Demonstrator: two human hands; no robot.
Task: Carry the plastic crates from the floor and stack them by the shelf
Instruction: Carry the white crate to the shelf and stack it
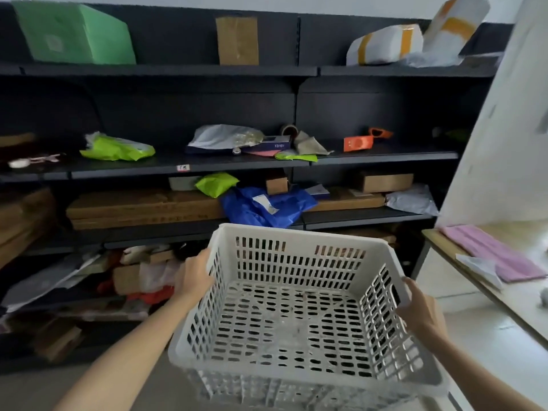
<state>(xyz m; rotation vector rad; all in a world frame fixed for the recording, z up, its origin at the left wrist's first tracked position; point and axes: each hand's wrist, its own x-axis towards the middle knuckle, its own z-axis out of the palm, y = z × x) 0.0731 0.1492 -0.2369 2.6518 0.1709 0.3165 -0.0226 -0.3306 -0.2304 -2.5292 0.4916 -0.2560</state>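
Note:
A white slotted plastic crate (296, 310) is held in the air in front of me, empty and tilted slightly down to the left. My left hand (194, 275) grips its left rim, and my right hand (421, 307) grips the handle slot in its right wall. Straight ahead stands the dark metal shelf (189, 166), close behind the crate's far edge. Below the crate's near edge, slotted white plastic shows, possibly a second crate (267, 393); I cannot tell for sure.
The shelf boards hold parcels: a green box (74, 34), cardboard boxes, a blue bag (267, 206), lime bags. Clutter fills the bottom level at left. A table (474, 280) with pink sheets juts in on the right, with a white wall above it.

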